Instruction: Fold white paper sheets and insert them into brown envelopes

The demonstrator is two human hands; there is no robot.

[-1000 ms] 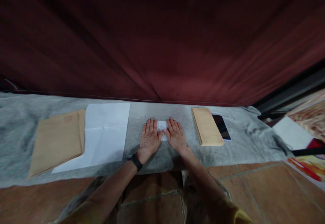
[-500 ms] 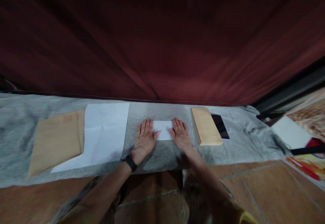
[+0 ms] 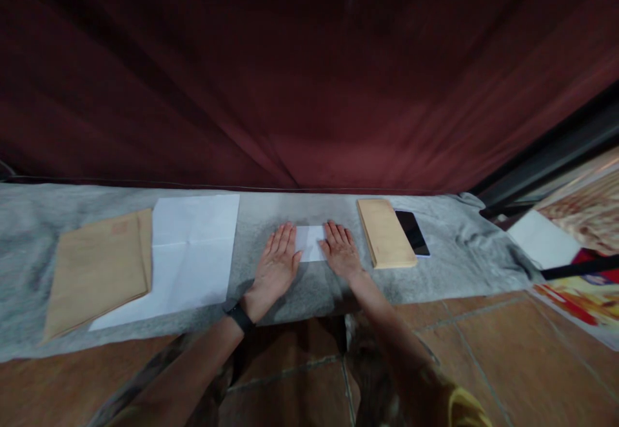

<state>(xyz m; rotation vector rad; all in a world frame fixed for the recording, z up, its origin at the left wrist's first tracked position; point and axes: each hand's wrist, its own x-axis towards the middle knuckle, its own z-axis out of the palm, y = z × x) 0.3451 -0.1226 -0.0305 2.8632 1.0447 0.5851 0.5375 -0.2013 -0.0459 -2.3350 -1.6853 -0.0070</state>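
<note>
A small white folded paper [image 3: 310, 244] lies flat on the grey cloth between my two hands. My left hand [image 3: 276, 262] rests palm down over its left end, fingers stretched out, a dark band on the wrist. Over the right end lies my right hand [image 3: 343, 253], also flat with the fingers extended. Both thumbs point inward along the paper. The paper's two ends are hidden under the hands.
Large white sheets [image 3: 193, 266] with a crease lie to the left, partly under brown envelopes [image 3: 97, 269]. On the right, a stack of smaller tan envelopes [image 3: 388, 233] overlaps a dark phone [image 3: 413, 233]. A dark red curtain [image 3: 309, 91] hangs behind the cloth-covered surface [image 3: 464, 253].
The view has shifted slightly. My left hand has slid a little inward over the paper's left end; both hands stay flat.
</note>
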